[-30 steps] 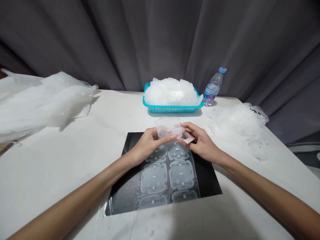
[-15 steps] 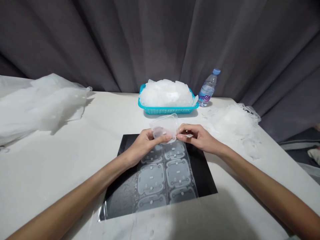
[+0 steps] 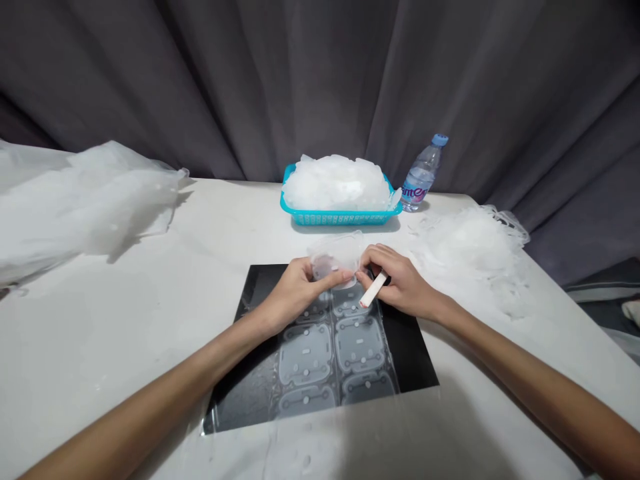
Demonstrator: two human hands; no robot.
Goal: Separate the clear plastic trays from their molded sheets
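My left hand (image 3: 296,288) is closed on a thin translucent plastic piece (image 3: 334,255), its thumb pressed along the near edge. My right hand (image 3: 403,283) is closed around a narrow whitish stick-like tool (image 3: 374,289) with a reddish near end. The fingertips of that hand meet the right edge of the piece; whether they pinch it is unclear. Below both hands, a clear sheet of rounded-square moulded pieces (image 3: 306,353) lies over a black mat (image 3: 415,353). My hands cover the sheet's far part.
Behind the hands stands a turquoise basket (image 3: 345,218) heaped with white translucent pieces. A water bottle (image 3: 419,180) is at its right. Thin clear scraps (image 3: 465,250) lie in a pile on the right, and a bulky translucent plastic heap (image 3: 95,200) on the left.
The stick-like tool in my right hand has swung so its reddish end points toward me. The piece has tilted flatter. The whole view has shifted slightly.
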